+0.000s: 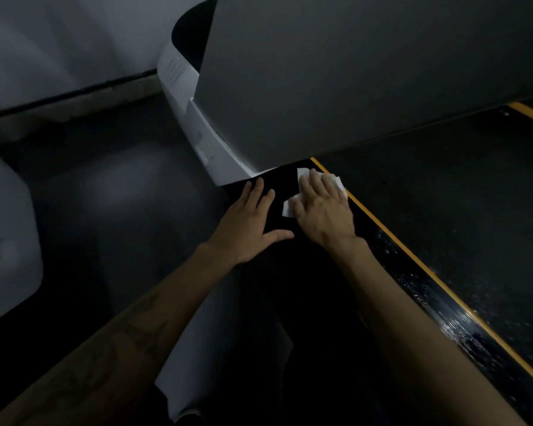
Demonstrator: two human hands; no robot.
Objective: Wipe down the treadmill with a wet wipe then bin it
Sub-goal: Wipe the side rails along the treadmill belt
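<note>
Head view, and it's dim down here. In the centre of the frame the right hand [322,207] lies flat, fingers straight, pressing the wet wipe [290,207] onto the black side rail [391,256] of the treadmill, just left of the yellow stripe [413,256]. White corners of the wipe peek out above the fingertips, at the little-finger side and beside the thumb. Just to its left, the left hand [253,222] is spread open too, palm down on the dark surface, gripping nothing; it looks to be bracing the person. The two hands sit close, thumb nearly meeting the other wrist.

A pale grey panel [351,87] of the machine fills the upper right of the frame, overhanging the spot being wiped. The dark belt [443,195] runs off to the right, and the rail toward the lower right glistens with wet specks.

The wipe should handle as light, limp and damp: it will bunch or slip under the palm, so flat pressure suits wiping, and a pinch at a free corner suits lifting it for the bin.

Count: one wipe, two hands, one treadmill, one yellow stripe near the hands with a second at the far right edge. No bin is in sight.
</note>
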